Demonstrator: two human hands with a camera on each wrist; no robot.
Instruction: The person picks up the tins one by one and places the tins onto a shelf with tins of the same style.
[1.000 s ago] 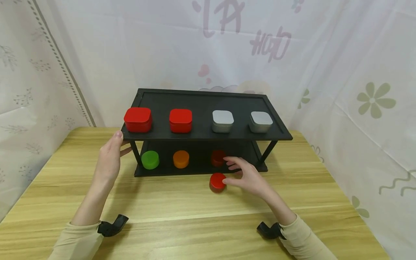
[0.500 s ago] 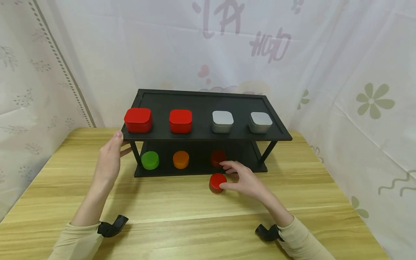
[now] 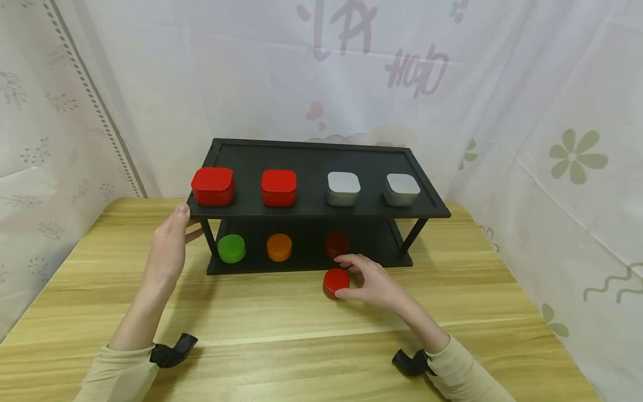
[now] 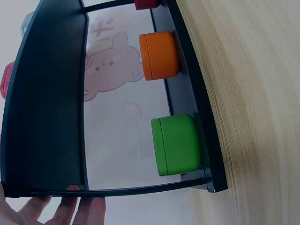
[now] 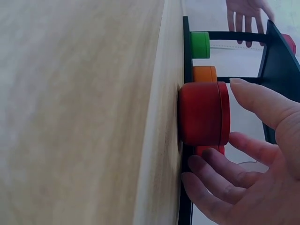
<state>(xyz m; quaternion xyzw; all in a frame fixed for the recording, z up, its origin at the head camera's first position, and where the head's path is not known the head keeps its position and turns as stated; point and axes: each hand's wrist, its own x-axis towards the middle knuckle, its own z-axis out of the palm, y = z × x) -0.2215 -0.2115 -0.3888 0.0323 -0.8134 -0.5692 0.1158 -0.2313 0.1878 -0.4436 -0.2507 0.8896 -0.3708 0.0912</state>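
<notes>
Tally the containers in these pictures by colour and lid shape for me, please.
Red square-lidded containers: 2
Red round-lidded containers: 2, one in front of the black rack, one on its lower shelf
Pale grey square-lidded containers: 2
Green round-lidded container: 1
Orange round-lidded container: 1
Total: 8

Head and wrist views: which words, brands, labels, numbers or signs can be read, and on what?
"LA" perhaps, cut off at the head view's top: backdrop cloth.
"Hop" perhaps, last letter unclear: same cloth.
Pink marks on it, left wrist view: too blurred.
Containers, shelf: no readable text.
</notes>
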